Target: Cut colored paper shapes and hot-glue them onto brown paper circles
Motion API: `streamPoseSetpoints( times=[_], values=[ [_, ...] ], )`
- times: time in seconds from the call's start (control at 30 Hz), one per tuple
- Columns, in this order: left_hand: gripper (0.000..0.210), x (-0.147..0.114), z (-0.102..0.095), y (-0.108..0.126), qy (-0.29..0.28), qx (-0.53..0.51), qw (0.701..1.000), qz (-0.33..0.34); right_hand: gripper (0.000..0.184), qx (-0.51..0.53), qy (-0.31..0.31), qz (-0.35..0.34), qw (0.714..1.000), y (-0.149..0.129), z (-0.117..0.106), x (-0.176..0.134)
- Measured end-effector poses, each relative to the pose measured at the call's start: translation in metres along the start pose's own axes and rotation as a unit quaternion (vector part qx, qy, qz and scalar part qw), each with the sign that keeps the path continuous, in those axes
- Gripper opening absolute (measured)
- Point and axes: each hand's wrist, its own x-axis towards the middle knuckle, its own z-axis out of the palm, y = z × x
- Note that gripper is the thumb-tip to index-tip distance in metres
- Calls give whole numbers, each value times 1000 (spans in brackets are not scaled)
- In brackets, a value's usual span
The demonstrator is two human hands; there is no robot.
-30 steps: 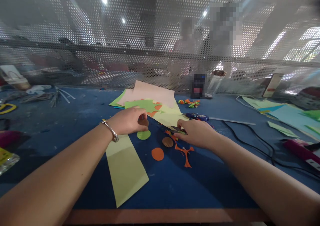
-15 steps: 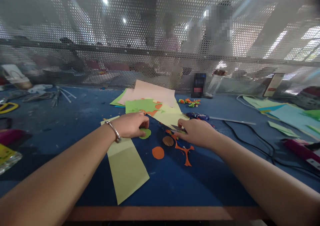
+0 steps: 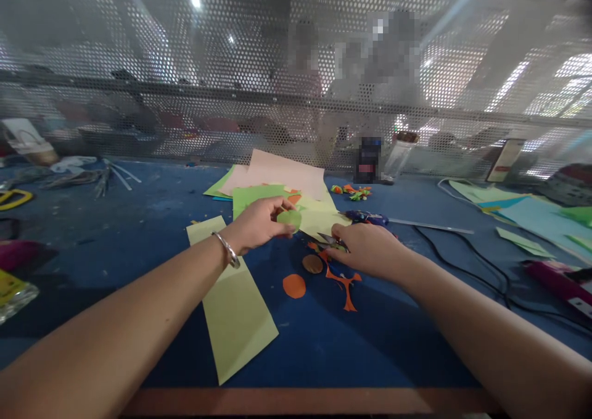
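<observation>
Pinched between the thumb and fingers of my left hand [image 3: 259,223] is a round piece of green paper [image 3: 290,221], raised over the table. My right hand [image 3: 367,246] is closed around scissors [image 3: 326,239]; their blade tips point left and the handles are hidden in my palm. Below and between the hands lie an orange paper circle [image 3: 295,286] and a brown disc [image 3: 312,263]. An orange cut-out scrap [image 3: 345,283] lies under and in front of my right hand. Left of these, a pale yellow paper sheet [image 3: 240,320] rests partly under my left forearm.
Paper sheets [image 3: 287,169] are piled behind my hands. A blue glue gun [image 3: 367,216] with a long stick lies past my right hand, near a black cable [image 3: 456,258]. Small orange-green paper pieces [image 3: 358,192] lie farther back. A perforated metal screen [image 3: 208,98] borders the table.
My left hand has lifted the green paper circle off the table and carried it right, toward the scissors. My right hand has barely moved, and the scissor blades show more clearly.
</observation>
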Motion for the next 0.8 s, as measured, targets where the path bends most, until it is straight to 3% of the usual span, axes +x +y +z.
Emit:
streamPoseSetpoints(
  times=[0.17,0.27,0.4,0.5,0.63,0.8],
  values=[
    [23,-3,18,4,-14,-59,998,7,34,-32,8,3,999,-5,-4,-4],
    [20,-4,21,7,16,-107,994,-6,34,-42,29,11,999,-8,-8,-6],
    [22,-6,27,11,75,-179,980,-44,39,-14,170,-6,985,-14,-12,-10],
    [25,-10,36,15,78,-210,973,-59,36,-17,279,-83,957,-19,-11,-14],
    [28,-18,47,21,55,-248,966,-41,32,-36,331,-159,930,-24,-9,-17],
    [16,-23,53,29,4,-317,948,-19,34,-17,363,-173,915,-22,-6,-16]
  ],
)
